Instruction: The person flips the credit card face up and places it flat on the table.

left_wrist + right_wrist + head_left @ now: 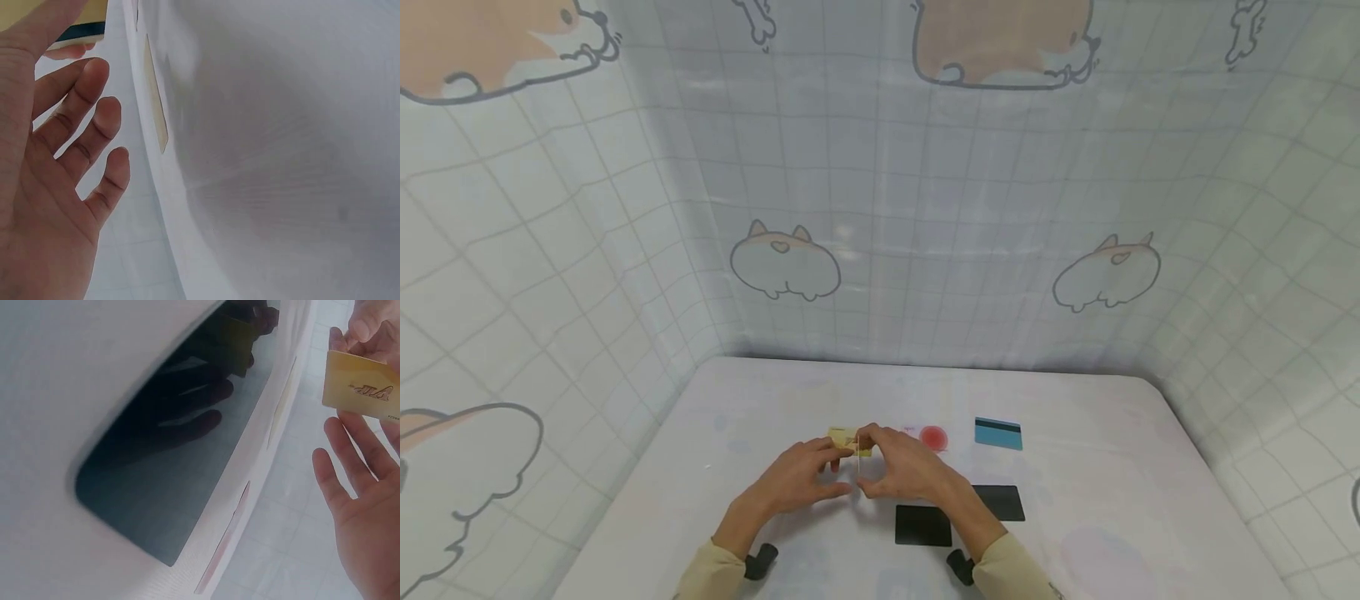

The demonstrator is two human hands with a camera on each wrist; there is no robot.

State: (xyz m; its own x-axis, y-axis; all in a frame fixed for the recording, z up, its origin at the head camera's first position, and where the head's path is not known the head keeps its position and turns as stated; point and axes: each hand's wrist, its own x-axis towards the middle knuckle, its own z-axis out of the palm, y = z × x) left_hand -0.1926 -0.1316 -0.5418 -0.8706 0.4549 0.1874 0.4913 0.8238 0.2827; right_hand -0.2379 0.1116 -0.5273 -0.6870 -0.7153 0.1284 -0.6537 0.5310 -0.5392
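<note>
A yellow card (357, 384) with lettering on its face is upright between my hands, edge-on in the head view. My right hand (904, 467) holds it by opposite edges between thumb and index finger. In the right wrist view its other fingers extend loosely beside the card. My left hand (799, 477) faces the card from the left, thumb and fingers apart, fingertips close to it. The left wrist view shows a dark stripe on the card's other side, partly behind the left thumb. Another yellow card (839, 434) lies on the table just behind the hands.
On the white table (1075, 467) lie a pale card with a red disc (934, 438) and a blue card (998, 437) with a dark stripe. Two black cards, one nearer (917, 527) and one farther right (1002, 502), lie by the right forearm. Patterned curtains surround the table.
</note>
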